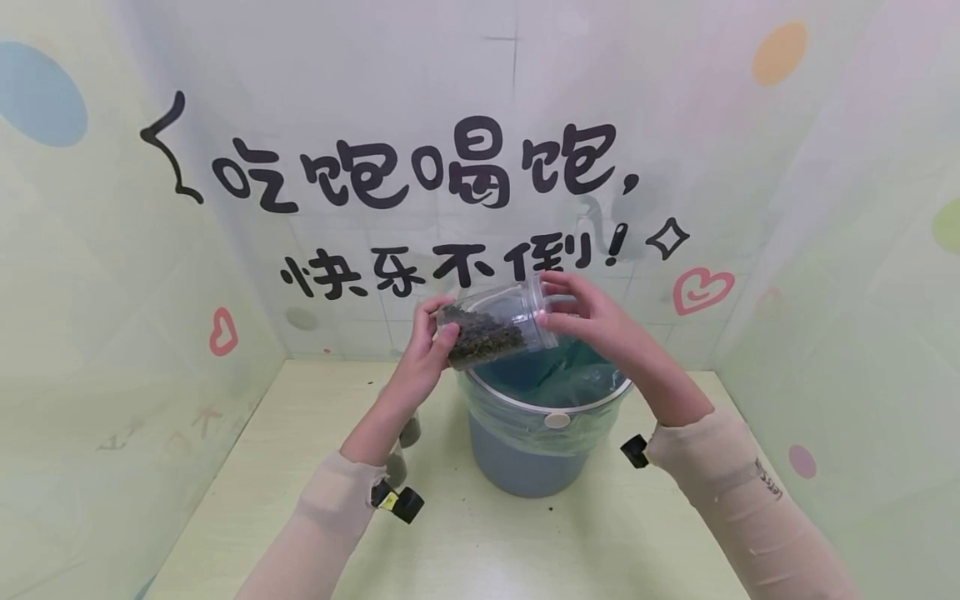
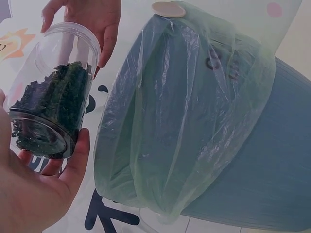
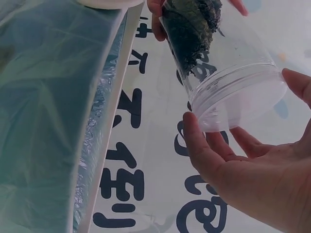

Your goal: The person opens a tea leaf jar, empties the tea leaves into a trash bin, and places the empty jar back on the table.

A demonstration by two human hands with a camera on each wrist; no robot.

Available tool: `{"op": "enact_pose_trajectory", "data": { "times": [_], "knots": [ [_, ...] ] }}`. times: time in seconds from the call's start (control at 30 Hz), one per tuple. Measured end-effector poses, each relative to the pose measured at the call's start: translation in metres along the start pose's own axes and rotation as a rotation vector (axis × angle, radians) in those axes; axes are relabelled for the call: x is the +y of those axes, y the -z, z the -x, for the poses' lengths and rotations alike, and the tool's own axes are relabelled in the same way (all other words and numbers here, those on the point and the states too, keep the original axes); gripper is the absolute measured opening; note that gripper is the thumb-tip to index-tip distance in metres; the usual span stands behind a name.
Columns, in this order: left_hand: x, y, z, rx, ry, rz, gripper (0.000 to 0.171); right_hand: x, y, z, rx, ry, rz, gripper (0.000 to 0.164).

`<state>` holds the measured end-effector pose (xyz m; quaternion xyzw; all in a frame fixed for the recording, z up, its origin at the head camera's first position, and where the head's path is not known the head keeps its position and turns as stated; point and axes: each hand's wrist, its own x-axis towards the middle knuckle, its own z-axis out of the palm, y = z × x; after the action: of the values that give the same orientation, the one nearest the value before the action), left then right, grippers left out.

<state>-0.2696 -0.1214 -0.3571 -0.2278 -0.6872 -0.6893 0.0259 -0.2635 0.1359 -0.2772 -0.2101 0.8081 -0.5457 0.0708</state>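
Observation:
A clear plastic jar [image 1: 489,325] partly filled with dark dried leaves [image 2: 56,99] is held tilted over the near-left rim of a blue bucket [image 1: 525,467]. My left hand [image 1: 426,354] grips the jar round its base, thumb on the near side. My right hand [image 1: 596,321] holds the ridged top end of the jar, with thumb and fingers on opposite sides of the clear rim [image 3: 238,97]. The leaves lie along the lower side of the jar, toward its base. A thin, pale green plastic bag [image 2: 184,111] lines the bucket and hangs over its rim.
Partly hidden behind my left forearm, other jars [image 1: 396,467] stand on the pale table [image 1: 480,550]. Small dark crumbs [image 1: 551,509] lie in front of the bucket. Printed walls with large lettering [image 1: 480,167] enclose the back and both sides.

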Motion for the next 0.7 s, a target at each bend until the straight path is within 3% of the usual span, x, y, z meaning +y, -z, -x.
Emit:
{"op": "enact_pose_trajectory", "data": {
  "times": [0.17,0.43,0.7],
  "knots": [
    [-0.0003,0.0009,0.0024,0.013,-0.005,0.007,0.051,-0.0031,-0.0022,-0.0001,-0.006,-0.020,0.009,0.065],
    [-0.0013,0.0035,0.0053,0.029,-0.039,-0.008,0.057,-0.0082,-0.0065,-0.0067,-0.003,-0.119,0.034,0.057],
    [-0.0034,0.0055,0.0078,0.021,-0.038,-0.017,0.058,-0.0063,-0.0073,-0.0030,-0.017,-0.100,0.034,0.057]
  ]
}}
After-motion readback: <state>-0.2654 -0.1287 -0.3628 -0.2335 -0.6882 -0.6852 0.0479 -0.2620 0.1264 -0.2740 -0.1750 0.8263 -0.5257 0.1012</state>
